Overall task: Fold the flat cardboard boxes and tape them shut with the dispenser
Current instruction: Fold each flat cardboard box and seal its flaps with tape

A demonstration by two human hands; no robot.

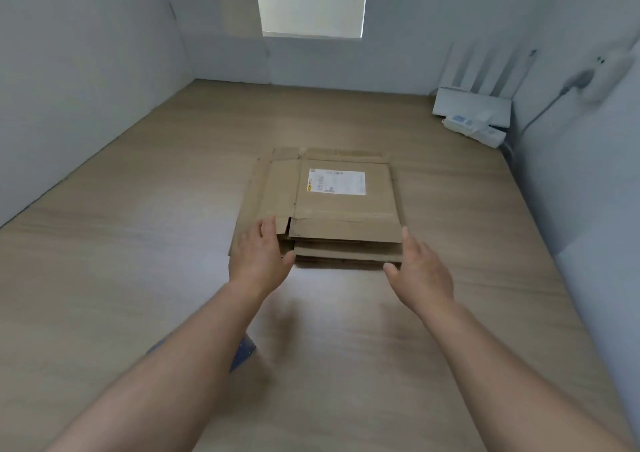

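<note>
flat cardboard boxes [346, 209] lie stacked on the desk [138, 278], none folded or taped; left hand [259, 256] and right hand [420, 269] flank the near edge, grips spread, empty; everything seems left

The stack of flat cardboard boxes [346, 216] lies on the surface [138, 261] straight ahead of you, with your left hand [259, 254] at its near left corner and your right hand [420, 271] at its near right. A router [472, 105] and power strip [474, 129] sit in the far right corner.
</note>
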